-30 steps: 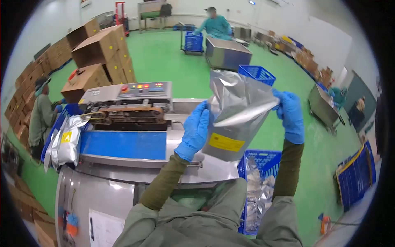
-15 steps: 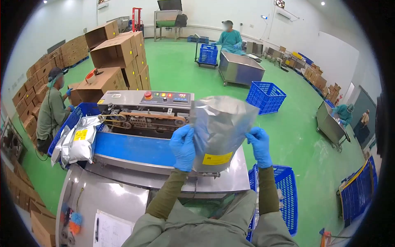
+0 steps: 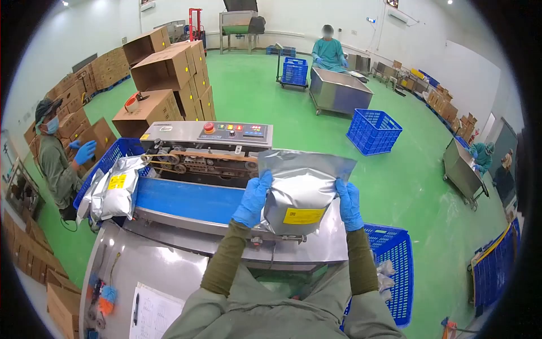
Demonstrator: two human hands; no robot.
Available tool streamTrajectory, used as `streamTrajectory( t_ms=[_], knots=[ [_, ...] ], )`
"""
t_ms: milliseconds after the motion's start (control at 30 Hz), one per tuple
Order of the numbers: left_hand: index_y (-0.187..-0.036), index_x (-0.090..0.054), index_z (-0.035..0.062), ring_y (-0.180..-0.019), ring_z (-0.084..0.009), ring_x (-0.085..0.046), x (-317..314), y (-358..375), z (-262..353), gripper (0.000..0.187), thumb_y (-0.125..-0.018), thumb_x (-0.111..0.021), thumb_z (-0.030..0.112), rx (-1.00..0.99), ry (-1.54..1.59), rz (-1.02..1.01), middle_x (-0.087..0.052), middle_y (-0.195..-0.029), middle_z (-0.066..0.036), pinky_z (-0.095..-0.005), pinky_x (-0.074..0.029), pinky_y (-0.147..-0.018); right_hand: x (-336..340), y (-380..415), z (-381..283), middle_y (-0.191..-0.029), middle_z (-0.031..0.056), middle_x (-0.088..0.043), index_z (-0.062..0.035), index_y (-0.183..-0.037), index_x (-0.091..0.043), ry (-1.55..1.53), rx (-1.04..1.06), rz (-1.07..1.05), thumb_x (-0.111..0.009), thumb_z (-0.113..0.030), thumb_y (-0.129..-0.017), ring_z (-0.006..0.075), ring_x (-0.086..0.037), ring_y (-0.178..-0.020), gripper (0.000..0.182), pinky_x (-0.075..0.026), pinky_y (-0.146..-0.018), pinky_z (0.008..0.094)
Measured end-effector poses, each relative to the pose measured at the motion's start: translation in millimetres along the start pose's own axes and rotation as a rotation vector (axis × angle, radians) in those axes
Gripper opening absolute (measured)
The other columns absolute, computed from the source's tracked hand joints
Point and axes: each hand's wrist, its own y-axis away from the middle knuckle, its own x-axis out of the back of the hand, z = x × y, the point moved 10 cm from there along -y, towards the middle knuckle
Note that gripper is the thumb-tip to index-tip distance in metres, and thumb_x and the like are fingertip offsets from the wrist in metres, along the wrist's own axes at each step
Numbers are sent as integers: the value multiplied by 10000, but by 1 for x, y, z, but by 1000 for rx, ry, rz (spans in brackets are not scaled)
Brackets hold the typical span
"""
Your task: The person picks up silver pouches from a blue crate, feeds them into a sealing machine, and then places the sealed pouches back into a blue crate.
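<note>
A silver foil bag point(image 3: 302, 195) with a yellow label stands upright at the right end of the sealing machine point(image 3: 209, 141). My left hand point(image 3: 253, 199), in a blue glove, is closed on the bag's upper left edge. On the opposite edge, my right hand point(image 3: 350, 204), gloved too, pinches the foil. The bag's top is drawn flat and wide between both hands, and its lower part bulges. Left of the bag runs the machine's blue conveyor belt point(image 3: 186, 198). At the belt's far left end, filled silver bags point(image 3: 117, 192) lean by a blue crate point(image 3: 121, 151).
A blue crate point(image 3: 395, 271) holding silver bags stands low on my right. A clipboard sheet point(image 3: 155, 313) with a pen lies on the steel table point(image 3: 164, 257). Cardboard boxes point(image 3: 175, 73) are stacked behind the machine. A co-worker point(image 3: 56, 158) stands at left; others work farther back.
The bag's top has gone from gaping and raised to flattened and lower, with my hands gripping its edges. The co-worker at left has turned and raised their gloved hands.
</note>
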Motion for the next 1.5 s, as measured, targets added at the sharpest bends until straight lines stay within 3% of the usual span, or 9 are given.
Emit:
streamTrajectory(
  t_ms=[367, 433, 500, 833, 867, 1067, 1267, 1433, 1500],
  knots=[
    [-1057, -579, -52, -906, -169, -568, -1, -38, -8, 277, -883, -496, 147, -169, -628, -46, -632, -975, -111, -291, -450, -814, -4, 3, 48, -621, 70, -597, 16, -781, -661, -154, -412, -30, -520, -308, -874, 130, -534, -457, 364, -423, -408, 230],
    [-1088, -546, -53, -881, -214, -580, 17, -34, -67, 269, -832, -474, -15, 257, -133, -21, -630, -951, -157, -308, -465, -799, -13, 14, 71, -609, 62, -581, 12, -775, -652, -168, -476, -40, -552, -300, -838, 145, -526, -437, 333, -421, -389, 241],
    [-1069, -550, -47, -825, -213, -564, 14, -20, -38, 253, -840, -444, -30, -249, -682, -186, -616, -901, -139, -305, -462, -774, -32, 28, 98, -636, 67, -584, 15, -782, -643, -140, -583, -102, -569, -296, -824, 156, -525, -436, 323, -429, -387, 249],
    [-737, -607, 62, -503, -122, -425, 141, -48, -80, 504, -906, -424, 500, 395, -371, 189, -606, -609, -69, -281, -357, -486, -124, 22, 105, -586, 64, -551, 23, -725, -620, -208, -654, -152, -585, -333, -833, 144, -532, -442, 374, -438, -403, 271],
    [-928, -631, 42, -769, -125, -458, 149, -41, -72, 482, -877, -501, 503, 475, -409, 167, -582, -850, -43, -282, -377, -714, -137, 23, 96, -578, 55, -542, 15, -716, -602, -238, -645, -157, -570, -344, -851, 139, -531, -440, 385, -434, -405, 267],
    [-1239, -417, -36, -1177, -274, -370, 182, 0, 55, 455, -912, -439, 279, -332, -1852, 255, -407, -1260, -174, -367, -278, -1001, -123, 81, 88, -673, 5, -510, -98, -805, -535, -193, -398, -115, -485, -382, -923, 105, -485, -543, 312, -429, -491, 257],
    [-1393, -252, -20, -1320, -325, -294, -145, 116, 0, 671, -891, -421, 393, -442, -1249, -294, -313, -1421, -191, -443, -123, -1113, -150, 147, 25, -1094, 157, -570, 9, -1199, -473, -2143, -770, -37, -458, -500, -900, 247, -563, -980, 591, -478, -849, 357],
    [-1422, -186, 10, -1341, -344, -241, -190, 85, -68, 728, -892, -433, 445, -508, -1620, -454, -227, -1463, -188, -470, -135, -1100, 131, 152, 48, -1237, 171, -520, 3, -1292, -423, -1202, -345, 279, -470, -420, -920, 253, -539, -1077, 566, -415, -951, 363],
    [-1433, -156, 25, -1327, -318, -274, -176, 75, -35, 755, -883, -489, 420, -341, -891, -224, -232, -1470, -158, -434, -232, -1076, 267, 201, 142, -1107, 128, -590, 1, -1209, -512, -321, -493, 457, -503, -254, -919, 200, -556, -1035, 386, -428, -894, 303]
  ],
)
